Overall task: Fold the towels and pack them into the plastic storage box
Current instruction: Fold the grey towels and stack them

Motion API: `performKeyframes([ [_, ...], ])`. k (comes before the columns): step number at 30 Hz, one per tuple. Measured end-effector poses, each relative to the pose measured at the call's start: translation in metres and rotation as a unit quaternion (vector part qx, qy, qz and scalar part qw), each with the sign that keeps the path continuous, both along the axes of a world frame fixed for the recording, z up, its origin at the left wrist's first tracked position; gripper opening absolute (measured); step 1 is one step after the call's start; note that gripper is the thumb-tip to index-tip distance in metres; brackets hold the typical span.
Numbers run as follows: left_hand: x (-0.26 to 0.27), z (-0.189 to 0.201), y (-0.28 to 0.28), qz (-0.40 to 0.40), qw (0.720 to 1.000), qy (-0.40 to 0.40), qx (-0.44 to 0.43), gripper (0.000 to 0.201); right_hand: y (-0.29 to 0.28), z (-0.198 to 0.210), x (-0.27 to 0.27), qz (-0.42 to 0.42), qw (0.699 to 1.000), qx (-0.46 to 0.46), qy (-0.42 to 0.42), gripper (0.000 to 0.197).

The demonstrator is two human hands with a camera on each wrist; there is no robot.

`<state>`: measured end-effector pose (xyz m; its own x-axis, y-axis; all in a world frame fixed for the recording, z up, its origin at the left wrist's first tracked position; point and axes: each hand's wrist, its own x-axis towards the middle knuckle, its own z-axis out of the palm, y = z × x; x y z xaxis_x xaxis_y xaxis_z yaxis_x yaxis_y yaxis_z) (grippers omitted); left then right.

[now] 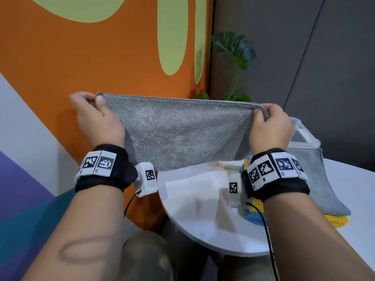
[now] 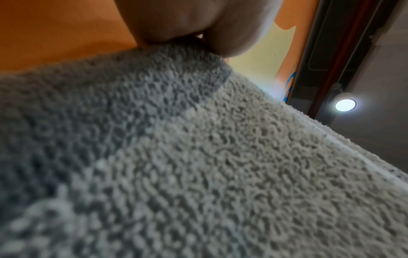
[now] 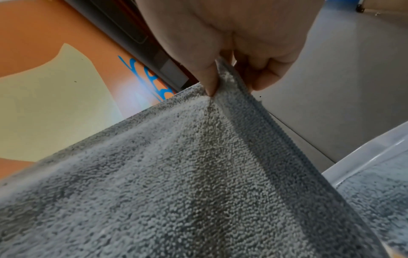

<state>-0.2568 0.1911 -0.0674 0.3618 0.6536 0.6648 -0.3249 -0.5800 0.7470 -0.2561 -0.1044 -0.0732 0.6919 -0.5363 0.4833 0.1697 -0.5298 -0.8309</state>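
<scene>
Orange wall [image 1: 60, 67] behind raised towel [image 1: 178, 134]

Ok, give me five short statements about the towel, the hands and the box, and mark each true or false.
1. Both hands hold the grey towel up by its top corners. True: the left hand pinches one corner, the right hand the other.
2. The held towel lies flat on the white table. False: it hangs in the air above the table.
3. The plastic storage box stands to the right of the right hand. True.
4. The towel in the hands is yellow. False: it is grey; a yellow towel lies on the table under another grey towel.
5. The left hand is free. False: it grips the towel.
</scene>
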Motion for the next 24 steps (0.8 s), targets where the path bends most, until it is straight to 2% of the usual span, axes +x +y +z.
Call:
performKeyframes([
  [8, -0.003, 0.0, 0.002, -0.015, 1.0, 0.014, -0.019, 0.009, 0.001, 0.002, -0.007, -0.001, 0.998, 0.058, -0.019, 0.009],
  [12, -0.002, -0.004, 0.004, -0.033, 0.999, 0.016, -0.015, 0.012, -0.001, 0.002, -0.007, 0.001, 0.997, 0.068, -0.037, 0.013],
  [16, 0.003, -0.009, 0.008, -0.055, 0.996, 0.063, -0.006, 0.033, -0.003, -0.001, -0.001, 0.0, 0.998, 0.049, -0.047, 0.019],
  [24, 0.014, -0.02, 0.017, -0.063, 0.988, 0.141, 0.001, 0.041, -0.006, -0.006, 0.004, -0.016, 0.999, 0.027, -0.006, 0.02],
])
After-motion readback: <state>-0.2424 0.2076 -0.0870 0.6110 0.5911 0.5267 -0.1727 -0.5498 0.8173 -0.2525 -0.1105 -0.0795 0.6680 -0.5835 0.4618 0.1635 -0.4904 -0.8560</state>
